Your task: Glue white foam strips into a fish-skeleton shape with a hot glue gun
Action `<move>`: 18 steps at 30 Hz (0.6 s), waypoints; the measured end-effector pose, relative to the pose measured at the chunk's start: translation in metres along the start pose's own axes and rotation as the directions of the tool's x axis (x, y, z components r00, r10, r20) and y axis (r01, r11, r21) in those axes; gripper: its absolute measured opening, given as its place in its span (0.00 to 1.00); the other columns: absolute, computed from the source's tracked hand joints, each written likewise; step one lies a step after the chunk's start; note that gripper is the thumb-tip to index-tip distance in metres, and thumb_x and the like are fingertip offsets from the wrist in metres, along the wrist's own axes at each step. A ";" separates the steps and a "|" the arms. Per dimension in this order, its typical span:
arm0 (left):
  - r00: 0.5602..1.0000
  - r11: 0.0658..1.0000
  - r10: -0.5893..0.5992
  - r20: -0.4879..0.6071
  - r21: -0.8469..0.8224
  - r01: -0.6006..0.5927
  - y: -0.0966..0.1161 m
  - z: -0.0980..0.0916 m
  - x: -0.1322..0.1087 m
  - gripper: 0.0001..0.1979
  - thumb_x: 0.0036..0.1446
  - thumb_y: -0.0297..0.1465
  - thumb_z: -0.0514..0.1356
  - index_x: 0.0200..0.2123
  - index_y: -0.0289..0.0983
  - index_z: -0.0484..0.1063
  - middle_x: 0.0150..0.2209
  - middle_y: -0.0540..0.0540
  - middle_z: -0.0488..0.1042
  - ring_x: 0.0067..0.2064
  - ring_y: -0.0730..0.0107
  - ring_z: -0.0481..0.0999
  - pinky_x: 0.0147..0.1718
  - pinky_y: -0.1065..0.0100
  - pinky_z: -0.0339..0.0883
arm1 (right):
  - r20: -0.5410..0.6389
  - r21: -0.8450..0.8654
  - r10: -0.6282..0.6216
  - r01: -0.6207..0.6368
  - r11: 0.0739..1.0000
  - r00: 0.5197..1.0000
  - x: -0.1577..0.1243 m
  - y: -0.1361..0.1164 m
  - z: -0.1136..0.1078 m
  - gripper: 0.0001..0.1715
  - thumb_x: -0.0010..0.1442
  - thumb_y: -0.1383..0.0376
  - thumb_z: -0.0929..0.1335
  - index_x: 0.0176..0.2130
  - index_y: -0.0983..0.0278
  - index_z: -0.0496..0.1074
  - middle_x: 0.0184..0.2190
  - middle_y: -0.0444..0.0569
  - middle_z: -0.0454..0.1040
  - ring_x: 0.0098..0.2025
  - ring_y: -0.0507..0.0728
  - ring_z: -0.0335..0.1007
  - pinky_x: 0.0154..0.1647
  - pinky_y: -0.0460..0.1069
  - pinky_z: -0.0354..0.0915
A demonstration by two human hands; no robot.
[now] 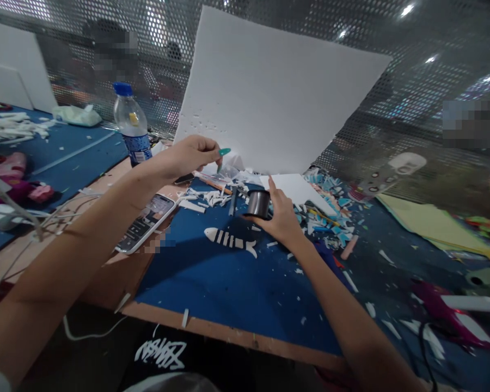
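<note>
My left hand [198, 152] is raised over the back of the table, its fingers pinched on a small green pointed piece [225, 151] whose kind I cannot make out. Thumb and fingers of my right hand [283, 215] curve round a dark, shiny spool [258, 204] just above the blue mat [212, 277]. In front of the spool lies a white fish shape [231, 239] made of separate segments, flat on the mat. A dark narrow stick [233, 201] is beside the spool on its left.
A large white foam board [265, 92] leans against the perforated metal screen. Left stand a water bottle [133, 125] and a phone [147, 223]. White and blue scraps [337, 234] pile up right. A purple glue gun [453, 316] lies far right; white cables [41, 223] run left.
</note>
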State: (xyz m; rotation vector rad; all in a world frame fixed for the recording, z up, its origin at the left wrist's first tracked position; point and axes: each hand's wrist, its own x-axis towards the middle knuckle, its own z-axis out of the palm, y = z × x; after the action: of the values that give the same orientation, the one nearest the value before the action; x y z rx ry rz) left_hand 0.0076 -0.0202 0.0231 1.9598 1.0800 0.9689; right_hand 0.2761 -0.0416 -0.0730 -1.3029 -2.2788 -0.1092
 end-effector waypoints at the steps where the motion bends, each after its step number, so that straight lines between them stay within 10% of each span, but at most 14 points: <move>1: 0.999 0.999 -0.020 0.046 0.032 0.019 -0.002 0.000 0.000 0.16 0.58 0.38 0.57 0.22 0.34 0.68 0.16 0.52 0.56 0.17 0.81 0.55 0.20 0.72 0.48 | 0.004 -0.018 0.013 -0.013 1.000 1.000 0.000 0.001 0.000 0.51 0.52 0.49 0.68 0.65 0.59 0.43 0.47 0.59 0.65 0.50 0.71 0.62 0.48 0.65 0.59; 6: 0.961 0.963 -0.135 0.240 0.259 0.070 -0.013 -0.006 -0.001 0.14 0.55 0.35 0.57 0.19 0.37 0.67 0.15 0.50 0.59 0.14 0.78 0.53 0.17 0.70 0.45 | 0.087 -0.089 0.022 -0.014 0.996 0.996 0.001 0.006 0.001 0.43 0.52 0.40 0.64 0.57 0.62 0.60 0.46 0.61 0.69 0.48 0.72 0.64 0.47 0.65 0.55; 18: 0.932 0.933 -0.212 0.294 0.344 0.104 -0.019 -0.013 0.000 0.13 0.52 0.34 0.58 0.18 0.39 0.69 0.15 0.48 0.61 0.13 0.77 0.53 0.16 0.69 0.46 | 0.229 0.024 0.072 -0.079 0.997 0.971 0.000 0.009 0.006 0.52 0.46 0.38 0.66 0.61 0.60 0.51 0.52 0.62 0.62 0.52 0.73 0.61 0.49 0.68 0.58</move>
State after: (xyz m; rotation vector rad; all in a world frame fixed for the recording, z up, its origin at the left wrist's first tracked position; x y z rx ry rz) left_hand -0.0107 -0.0090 0.0135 2.1541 1.2375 0.3714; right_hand 0.2811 -0.0353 -0.0802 -1.4480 -2.4043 0.1101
